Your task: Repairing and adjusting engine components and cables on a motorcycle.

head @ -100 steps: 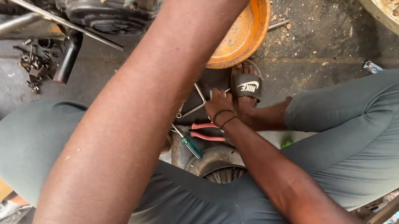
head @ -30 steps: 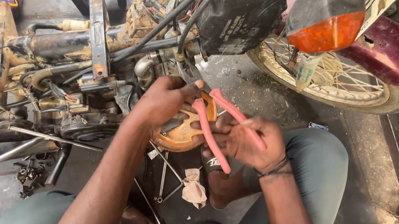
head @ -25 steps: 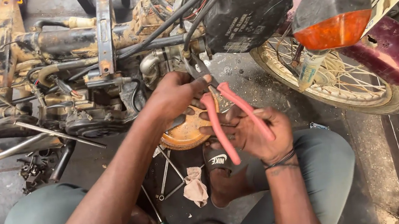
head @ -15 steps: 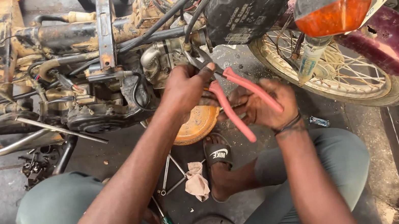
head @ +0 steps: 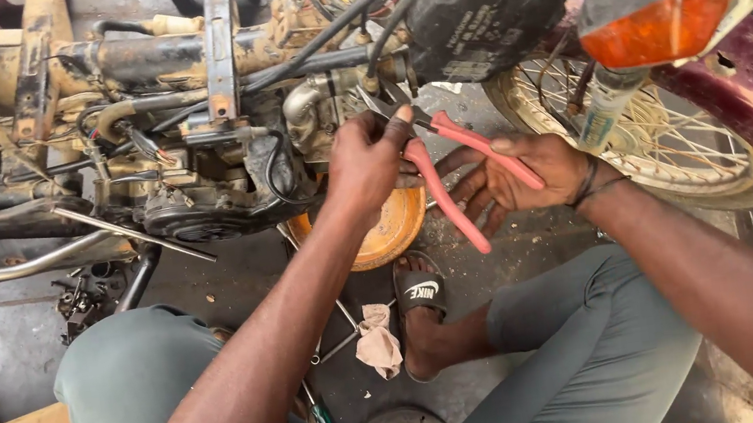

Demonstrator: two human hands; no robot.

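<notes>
Since half a second ago both hands have lifted the pliers closer to the engine, and the view has tilted a little, so the orange bowl now sits lower, under the wrists.

Head view: the right hand [head: 527, 177] has its fingers spread loosely along the two pink handles of the pliers [head: 448, 168], which stand well apart, so the jaws look open. The left hand [head: 368, 159] is curled around the pliers' head, its fingers pinching near the tip. That tip lies just below and touching, or nearly touching, a small fitting on the motorcycle engine [head: 226, 173]; whether it has bitten on anything I cannot tell, the fingers hide it.

Judging by this, the tool is brought up and being aimed, while the gripping and pulling or turning is not yet done. Below the engine, the orange bowl [head: 389, 234] rests on the floor, with a crumpled rag [head: 377, 337] and loose metal rods near the sandalled foot [head: 422, 302].
</notes>
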